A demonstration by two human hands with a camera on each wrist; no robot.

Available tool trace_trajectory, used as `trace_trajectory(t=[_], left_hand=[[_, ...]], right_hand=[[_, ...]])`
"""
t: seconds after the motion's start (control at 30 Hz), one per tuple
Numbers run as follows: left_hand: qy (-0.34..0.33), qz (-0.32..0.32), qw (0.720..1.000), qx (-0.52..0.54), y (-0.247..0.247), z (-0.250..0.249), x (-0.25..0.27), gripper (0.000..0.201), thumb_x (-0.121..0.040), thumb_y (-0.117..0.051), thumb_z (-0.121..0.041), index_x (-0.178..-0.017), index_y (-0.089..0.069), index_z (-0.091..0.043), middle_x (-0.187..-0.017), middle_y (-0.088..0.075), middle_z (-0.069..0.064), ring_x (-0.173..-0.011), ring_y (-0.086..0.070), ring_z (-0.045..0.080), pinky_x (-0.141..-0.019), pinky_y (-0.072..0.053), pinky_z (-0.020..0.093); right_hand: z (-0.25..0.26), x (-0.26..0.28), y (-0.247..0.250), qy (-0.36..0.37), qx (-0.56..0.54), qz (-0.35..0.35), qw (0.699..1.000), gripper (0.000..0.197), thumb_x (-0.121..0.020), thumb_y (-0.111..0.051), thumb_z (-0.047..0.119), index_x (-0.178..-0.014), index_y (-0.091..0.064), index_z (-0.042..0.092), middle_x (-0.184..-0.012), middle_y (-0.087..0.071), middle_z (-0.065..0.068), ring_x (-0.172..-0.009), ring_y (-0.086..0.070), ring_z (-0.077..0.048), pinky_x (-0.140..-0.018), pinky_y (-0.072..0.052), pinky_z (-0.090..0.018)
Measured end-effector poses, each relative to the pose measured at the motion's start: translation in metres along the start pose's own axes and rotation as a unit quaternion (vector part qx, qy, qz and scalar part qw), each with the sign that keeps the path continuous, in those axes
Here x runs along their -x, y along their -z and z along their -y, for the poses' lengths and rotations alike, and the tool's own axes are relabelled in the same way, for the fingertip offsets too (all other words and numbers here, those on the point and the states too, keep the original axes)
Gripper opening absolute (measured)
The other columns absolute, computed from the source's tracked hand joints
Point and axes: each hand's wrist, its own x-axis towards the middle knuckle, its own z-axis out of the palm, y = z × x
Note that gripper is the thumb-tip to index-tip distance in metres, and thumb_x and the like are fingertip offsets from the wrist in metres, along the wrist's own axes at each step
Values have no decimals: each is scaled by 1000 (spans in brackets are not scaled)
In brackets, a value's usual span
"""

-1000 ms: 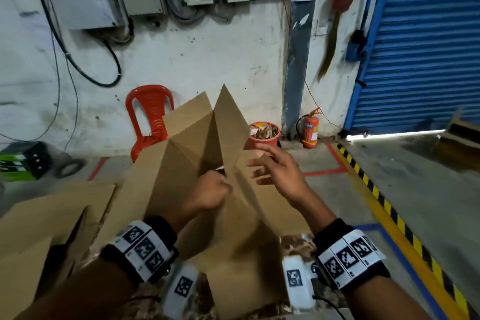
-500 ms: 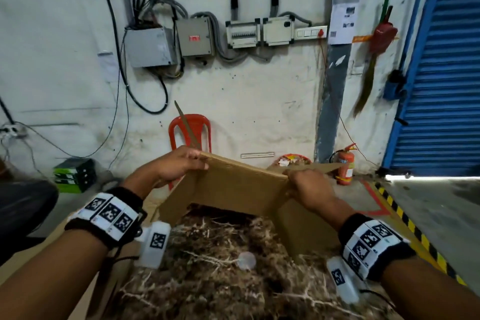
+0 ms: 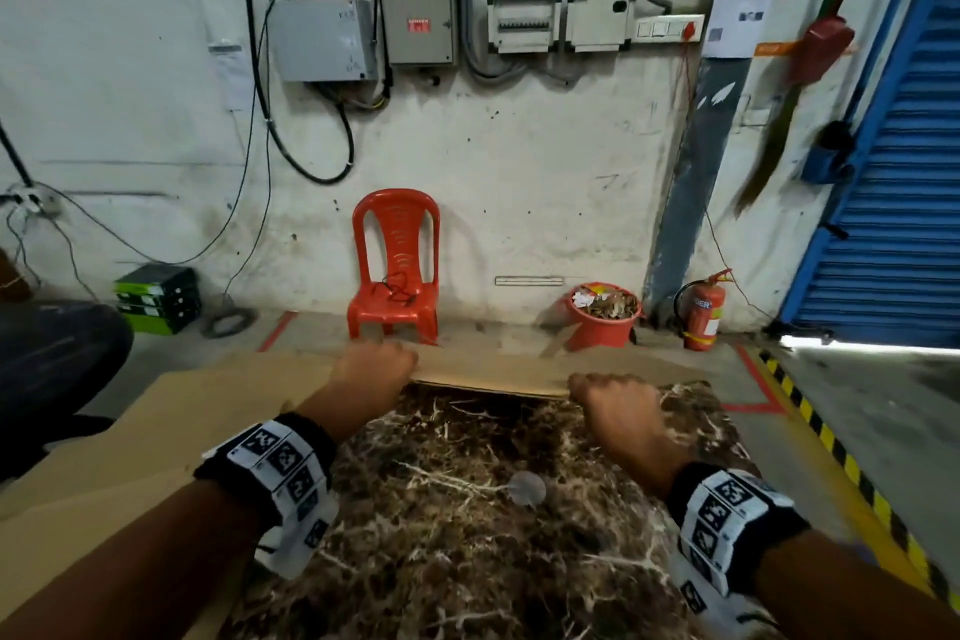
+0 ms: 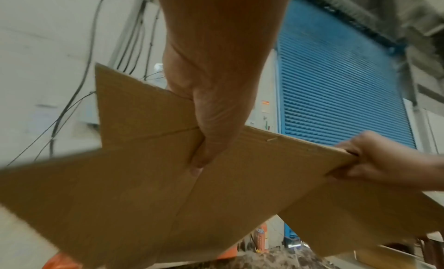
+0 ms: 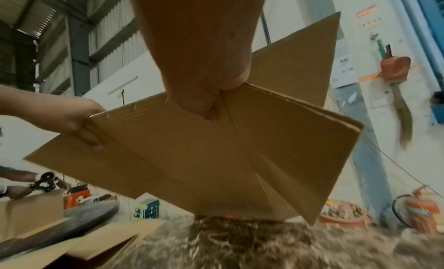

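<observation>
A flattened brown cardboard box (image 3: 488, 372) is held out over the far edge of a brown marbled table (image 3: 467, 535). My left hand (image 3: 376, 364) grips its near edge on the left, thumb underneath (image 4: 199, 159). My right hand (image 3: 608, 395) grips the same edge on the right, thumb curled under the board (image 5: 209, 113). From below, the cardboard box (image 4: 168, 197) shows its loose flaps spreading out, and the right wrist view shows the cardboard box (image 5: 216, 149) with a doubled edge. The fingers on top are hidden in the wrist views.
More flat cardboard sheets (image 3: 130, 457) lie on the left of the table. A red plastic chair (image 3: 395, 270), a red bucket (image 3: 602, 317) of scraps and a fire extinguisher (image 3: 701, 312) stand by the wall. A blue roller shutter (image 3: 893, 198) is at right. Another person's arm (image 5: 21, 185) works far left.
The box, which stood folded upright between my hands, has been lowered and flattened, edge-on to the head camera. Both hands moved apart along its near edge and keep their grip.
</observation>
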Motion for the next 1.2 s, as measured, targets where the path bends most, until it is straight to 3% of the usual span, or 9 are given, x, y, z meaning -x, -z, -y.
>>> trace_trajectory(t=[0.13, 0.27, 0.4, 0.5, 0.63, 0.73, 0.9, 1.07, 1.2], left_hand=[[-26, 29, 997, 67, -52, -4, 16, 35, -94, -49, -36, -129, -53, -35, -121, -63, 1, -110, -60, 23, -89, -49, 33], [-4, -12, 974, 225, -111, -26, 50, 40, -89, -58, -22, -129, -61, -21, -122, -67, 6, -105, -64, 29, -87, -52, 37], [10, -40, 956, 291, -153, -44, 72, 50, -67, -60, -12, -116, -71, -14, -113, -71, 7, -88, -71, 30, -67, -60, 40], [-3, -93, 936, 338, -154, -42, 77, 57, -69, -42, -20, -118, -69, -13, -116, -71, 6, -93, -71, 25, -71, -61, 38], [-12, -156, 926, 343, -131, -23, 78, 46, -68, -68, -12, -113, -72, -13, -112, -72, 7, -89, -73, 24, -66, -59, 34], [-8, -195, 928, 318, -113, -3, 81, 48, -75, -52, -27, -116, -71, -13, -115, -71, 7, -97, -71, 23, -72, -61, 35], [57, -252, 926, 274, -86, 36, 110, 47, -76, -62, -23, -122, -68, -18, -123, -67, 1, -109, -66, 17, -83, -55, 30], [144, -257, 928, 229, -75, 105, 166, 50, -76, -47, -19, -122, -67, -15, -125, -67, 5, -109, -67, 22, -88, -53, 31], [209, -263, 925, 177, -66, 156, 213, 47, -79, -44, -24, -116, -70, -12, -113, -72, 6, -96, -71, 23, -75, -53, 28]], right_hand=[[21, 22, -40, 24, -22, 80, 996, 28, -97, -44, 25, -125, -52, 25, -119, -63, -1, -103, -64, -28, -77, -48, -36], [49, 41, -78, -26, 2, 154, 988, 45, -93, -52, 27, -137, -44, 24, -137, -50, -3, -125, -46, -29, -99, -35, -49], [64, 64, -115, -107, -69, 119, 985, 51, -93, -54, 18, -143, -46, 26, -150, -45, 0, -135, -43, -25, -105, -34, -48], [69, 77, -132, -125, -135, 40, 982, 63, -70, -76, 1, -130, -64, 17, -135, -62, -5, -118, -62, -26, -94, -51, -43], [72, 70, -115, -125, -190, -20, 974, 77, -50, -86, -7, -121, -71, 17, -123, -69, 0, -107, -69, -19, -88, -54, -32], [69, 56, -99, -95, -264, -66, 958, 73, -60, -83, -4, -128, -66, 19, -130, -65, 2, -116, -64, -19, -93, -52, -32], [83, 24, -70, -4, -304, -159, 939, 54, -71, -64, 6, -124, -68, 9, -127, -66, -8, -115, -65, -28, -98, -48, -31], [136, -14, -9, 65, -276, -107, 953, 73, -46, -90, 2, -116, -72, 7, -117, -71, -11, -102, -71, -27, -89, -55, -44], [201, -48, 29, 104, -251, -86, 958, 55, -61, -81, 4, -114, -71, 11, -117, -71, -9, -100, -70, -27, -95, -52, -42]])
